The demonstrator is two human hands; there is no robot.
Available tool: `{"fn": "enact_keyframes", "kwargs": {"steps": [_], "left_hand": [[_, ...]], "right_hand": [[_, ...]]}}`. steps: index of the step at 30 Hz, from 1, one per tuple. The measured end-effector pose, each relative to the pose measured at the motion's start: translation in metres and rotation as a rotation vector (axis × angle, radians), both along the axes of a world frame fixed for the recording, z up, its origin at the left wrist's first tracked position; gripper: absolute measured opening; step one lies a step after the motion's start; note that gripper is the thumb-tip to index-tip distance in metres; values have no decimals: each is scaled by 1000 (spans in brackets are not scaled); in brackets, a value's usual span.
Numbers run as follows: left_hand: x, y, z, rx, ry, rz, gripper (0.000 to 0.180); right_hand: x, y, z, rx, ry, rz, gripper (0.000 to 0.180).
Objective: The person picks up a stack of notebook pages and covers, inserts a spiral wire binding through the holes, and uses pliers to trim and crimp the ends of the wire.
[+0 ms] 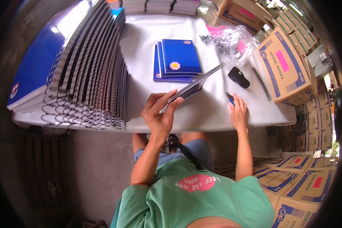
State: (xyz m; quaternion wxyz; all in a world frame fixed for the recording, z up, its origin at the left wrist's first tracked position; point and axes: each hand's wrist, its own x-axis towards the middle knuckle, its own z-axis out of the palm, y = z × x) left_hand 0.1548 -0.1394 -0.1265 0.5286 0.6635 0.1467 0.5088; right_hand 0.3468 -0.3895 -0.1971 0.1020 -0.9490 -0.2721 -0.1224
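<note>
Our left hand pinches the spiral notebook, its long axis running toward two o'clock, while our right hand rests closed over blue-handled pliers at four o'clock.

- Bright daylight overall, strongest from the upper left and the upper right.
- Blown-out glare on the glossy blue notebook cover at top left; white cloth-covered worktop near overexposed.
- Shadows soft and short; the floor under the worktop is dim.
- Heavy fisheye: worktop edge and the tall stack of spiral-bound notebooks bend hard; black vignette at the corners.
- Centre sharp; clear crumpled plastic wrap shows specular sparkle; rim areas soft and smeared.
</note>
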Motion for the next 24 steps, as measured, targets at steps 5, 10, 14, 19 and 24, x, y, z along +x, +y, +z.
{"fn": "enact_keyframes", "kwargs": {"steps": [5, 10, 14, 19, 24], "left_hand": [[-1, -2, -5, 260, 44, 210, 31], [4, 1, 3, 543, 57, 311, 39], [3, -3, 5, 568, 48, 290, 40], [4, -9, 7, 581, 26, 289, 39], [5, -13, -3, 712, 20, 376, 38]], "right_hand": [[-57, 40, 71, 593, 216, 186, 34], [-135, 83, 141, 357, -131, 490, 33], [-143, 88, 135, 364, -117, 503, 35], [-143, 86, 133, 367, -15, 525, 32], [-139, 69, 123, 746, 776, 546, 33]]}}
